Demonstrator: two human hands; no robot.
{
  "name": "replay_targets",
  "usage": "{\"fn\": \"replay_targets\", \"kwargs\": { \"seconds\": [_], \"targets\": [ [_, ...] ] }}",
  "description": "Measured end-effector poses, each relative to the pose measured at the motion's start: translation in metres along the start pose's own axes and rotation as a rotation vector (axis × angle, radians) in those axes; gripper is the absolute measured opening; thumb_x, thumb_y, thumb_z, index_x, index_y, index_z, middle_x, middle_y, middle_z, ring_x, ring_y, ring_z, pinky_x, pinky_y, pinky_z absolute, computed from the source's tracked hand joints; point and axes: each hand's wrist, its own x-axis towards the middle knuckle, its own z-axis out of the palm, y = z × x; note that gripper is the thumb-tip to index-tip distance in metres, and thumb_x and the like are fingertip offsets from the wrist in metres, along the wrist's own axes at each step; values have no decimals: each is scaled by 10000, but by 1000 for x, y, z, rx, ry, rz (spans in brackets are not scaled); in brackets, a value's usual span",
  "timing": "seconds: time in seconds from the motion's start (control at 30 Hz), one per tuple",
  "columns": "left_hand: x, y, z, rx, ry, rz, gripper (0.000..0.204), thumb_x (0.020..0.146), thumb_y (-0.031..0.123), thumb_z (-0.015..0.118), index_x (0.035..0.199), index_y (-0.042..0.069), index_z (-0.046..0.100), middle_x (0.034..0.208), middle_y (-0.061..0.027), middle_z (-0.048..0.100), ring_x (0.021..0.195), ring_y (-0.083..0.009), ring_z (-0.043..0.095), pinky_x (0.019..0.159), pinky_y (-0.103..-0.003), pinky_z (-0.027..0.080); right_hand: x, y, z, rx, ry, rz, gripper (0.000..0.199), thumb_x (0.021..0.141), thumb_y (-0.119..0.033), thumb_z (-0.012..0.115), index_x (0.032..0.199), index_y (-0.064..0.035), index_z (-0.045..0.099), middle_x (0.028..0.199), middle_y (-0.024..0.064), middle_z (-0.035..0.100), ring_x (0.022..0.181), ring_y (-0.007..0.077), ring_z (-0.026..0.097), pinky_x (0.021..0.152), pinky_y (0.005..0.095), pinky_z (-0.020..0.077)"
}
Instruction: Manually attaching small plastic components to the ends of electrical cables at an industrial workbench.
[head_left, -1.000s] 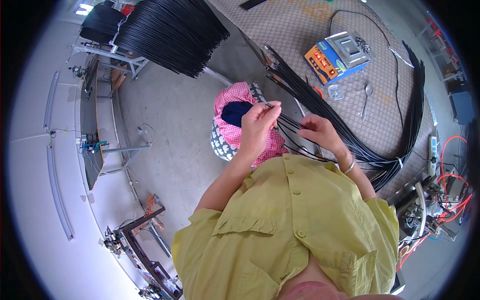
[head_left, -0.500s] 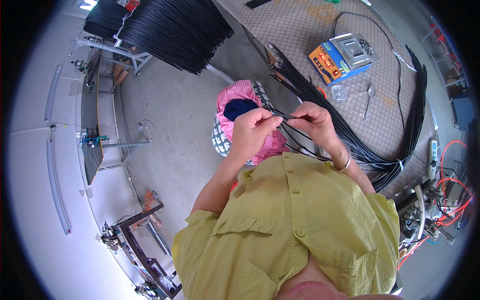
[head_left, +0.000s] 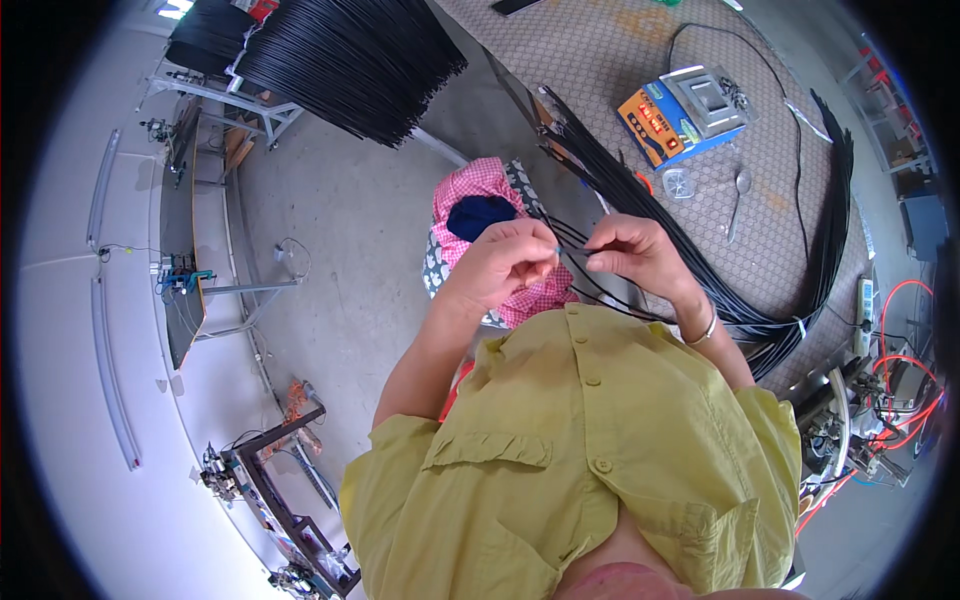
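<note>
Both my hands are raised in front of my chest, a short gap apart, with thin black cable [head_left: 574,251] stretched between the fingertips. My left hand [head_left: 505,262] is closed in a pinch at one end, where a tiny light blue spot shows. On the other side my right hand [head_left: 643,258], with a bangle at the wrist, pinches the cable between thumb and forefinger. More black strands loop below and behind the fingers. Beneath the hands lie a pink checked cloth [head_left: 473,180] and a dark blue cloth [head_left: 478,216] on a patterned grey-and-white fabric [head_left: 437,278].
A long bundle of black cables [head_left: 838,205] curves across the patterned table [head_left: 775,140] at right. On it stand an orange-and-blue box [head_left: 652,125], a clear dish [head_left: 678,184] and a spoon [head_left: 738,208]. A thick mass of black strands [head_left: 350,65] hangs on a rack at upper left.
My hands have drawn slightly apart and lower. The right fingers have spread a little along the cable, and the left hand has turned, curling its fingers more.
</note>
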Motion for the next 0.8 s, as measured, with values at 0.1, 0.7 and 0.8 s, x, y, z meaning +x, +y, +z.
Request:
{"fn": "replay_targets", "kwargs": {
  "seconds": [0.1,0.7,0.8],
  "targets": [
    [-6,13,2,534,-95,-21,54,762,37,504,750,10,550,645,-2,520,553,-52,431,489,-193,332,5,-13,-5,-148,-209,-48,112,774,-55,624,869,-7,588,693,2,531,650,70,496,557,192,392],
    [2,-7,15,447,282,368,131,823,58,558,906,-38,591,742,-49,601,608,-66,534,549,-185,439,3,2,10,375,39,222,93,834,-101,572,877,-19,576,634,-25,515,529,22,427,448,172,321],
    [1,-4,14,461,246,383,111,805,40,566,878,-38,595,723,-45,603,598,-64,535,536,-185,436,2,0,12,357,45,243,95,833,-103,573,868,-15,577,626,-25,509,517,19,408,440,173,309]
  ]
}}
